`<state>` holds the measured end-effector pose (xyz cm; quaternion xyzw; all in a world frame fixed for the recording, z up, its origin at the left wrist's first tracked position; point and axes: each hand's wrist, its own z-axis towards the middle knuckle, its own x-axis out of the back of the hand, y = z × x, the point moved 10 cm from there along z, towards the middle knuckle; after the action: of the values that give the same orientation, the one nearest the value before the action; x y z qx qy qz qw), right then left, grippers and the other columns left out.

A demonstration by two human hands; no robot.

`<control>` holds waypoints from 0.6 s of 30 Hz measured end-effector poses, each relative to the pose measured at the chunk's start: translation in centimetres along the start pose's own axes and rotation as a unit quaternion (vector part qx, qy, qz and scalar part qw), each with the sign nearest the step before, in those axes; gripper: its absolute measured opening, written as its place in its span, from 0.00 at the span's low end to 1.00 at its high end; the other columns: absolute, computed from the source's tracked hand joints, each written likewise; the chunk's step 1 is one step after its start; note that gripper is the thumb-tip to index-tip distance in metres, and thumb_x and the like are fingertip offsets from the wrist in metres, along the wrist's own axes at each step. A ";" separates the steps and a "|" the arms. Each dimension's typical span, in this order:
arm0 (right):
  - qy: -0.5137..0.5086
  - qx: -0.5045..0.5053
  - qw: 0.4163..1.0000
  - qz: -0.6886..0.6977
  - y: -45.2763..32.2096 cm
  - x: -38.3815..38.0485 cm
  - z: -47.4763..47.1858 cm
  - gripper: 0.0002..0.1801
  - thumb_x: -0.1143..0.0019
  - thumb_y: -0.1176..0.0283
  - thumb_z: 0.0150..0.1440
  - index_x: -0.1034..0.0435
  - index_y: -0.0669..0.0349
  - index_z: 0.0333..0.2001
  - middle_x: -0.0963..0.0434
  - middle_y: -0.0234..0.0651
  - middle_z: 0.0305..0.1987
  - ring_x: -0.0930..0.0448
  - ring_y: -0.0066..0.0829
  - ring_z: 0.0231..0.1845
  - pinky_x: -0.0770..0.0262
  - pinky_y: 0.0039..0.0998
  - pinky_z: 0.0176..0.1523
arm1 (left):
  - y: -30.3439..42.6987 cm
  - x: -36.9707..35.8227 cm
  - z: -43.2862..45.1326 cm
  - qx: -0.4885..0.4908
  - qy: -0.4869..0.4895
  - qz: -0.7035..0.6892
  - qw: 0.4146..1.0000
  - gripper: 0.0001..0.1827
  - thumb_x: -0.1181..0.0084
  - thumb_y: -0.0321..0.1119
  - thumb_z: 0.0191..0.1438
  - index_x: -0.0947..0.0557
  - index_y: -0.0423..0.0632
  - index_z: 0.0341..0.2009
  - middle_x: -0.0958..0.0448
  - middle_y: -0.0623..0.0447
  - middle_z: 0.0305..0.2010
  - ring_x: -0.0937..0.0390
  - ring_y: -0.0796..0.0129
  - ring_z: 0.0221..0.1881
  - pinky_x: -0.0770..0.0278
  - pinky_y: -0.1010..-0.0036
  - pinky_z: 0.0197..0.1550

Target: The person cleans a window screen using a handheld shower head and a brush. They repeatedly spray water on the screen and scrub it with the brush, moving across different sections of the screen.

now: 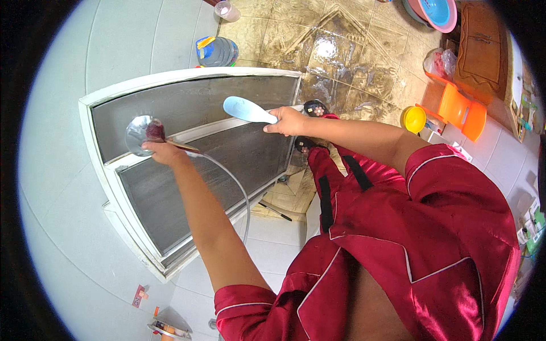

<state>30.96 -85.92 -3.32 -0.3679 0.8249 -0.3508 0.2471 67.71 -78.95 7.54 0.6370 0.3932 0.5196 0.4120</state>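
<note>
My left hand (164, 152) grips the handle of a chrome shower head (137, 135). Its round back reflects dark red, and a grey hose (239, 187) curves away from the handle. In my right hand (286, 121) is a light blue plastic tool (243, 108) with an oval head, held by its narrow handle; its underside is hidden. Both hands are above a large white-framed panel (192, 133) with two dark grey panes, probably mesh, split by a white bar. I cannot tell whether either tool touches the panel.
Wet, stained floor tiles (332, 55) stretch past my black shoes (315, 108). A water jug (224, 51) stands by the pale wall (51, 140). An orange plastic chair (463, 106), yellow bowl (413, 119), stacked basins (448, 21) and wooden cabinet (480, 47) are at right. A thin black stick (275, 211) lies below the panel.
</note>
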 end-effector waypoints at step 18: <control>-0.064 0.080 0.957 0.272 -7.0 -10.7 0.1 0.20 0.44 0.74 0.50 0.32 0.61 0.49 0.27 0.28 0.37 0.28 0.17 0.32 0.32 0.20 0.35 | 3.4 0.0 -7.2 0.109 -0.365 -0.241 0.892 0.22 0.49 0.45 0.57 0.31 0.40 0.49 0.27 0.48 0.46 0.27 0.63 0.41 0.24 0.69 0.41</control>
<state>40.54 -80.95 3.53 -0.1306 0.8455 -0.3110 0.4139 60.83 -79.35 11.61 0.7083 0.4105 0.0888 0.5673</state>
